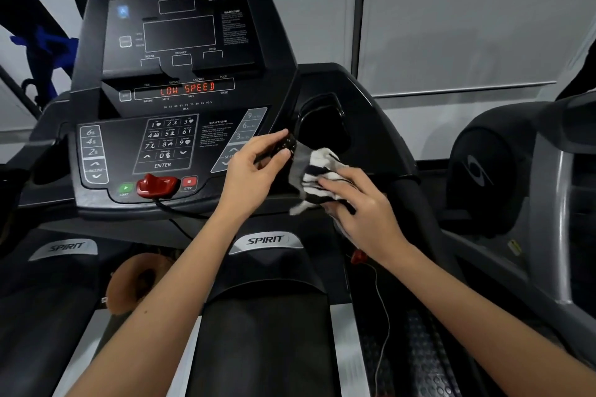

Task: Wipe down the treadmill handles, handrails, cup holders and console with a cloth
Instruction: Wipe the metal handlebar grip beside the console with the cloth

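Our left hand [254, 167] pinches a small black object [284, 144] between thumb and curled fingers, held over the right edge of the console [122, 138]; we cannot tell what the object is. Our right hand [364, 206] lies with fingers nearly straight on the striped cloth [319, 171], pressing it onto the dark surface just right of the console. The cup holder [322, 126] sits just above the cloth, right of the console. The right handrail [416, 203] runs down beside our right hand. At the console's lower edge a red safety key [156, 185] sits between the start and stop buttons, and the display [187, 89] higher up reads LOW SPEED.
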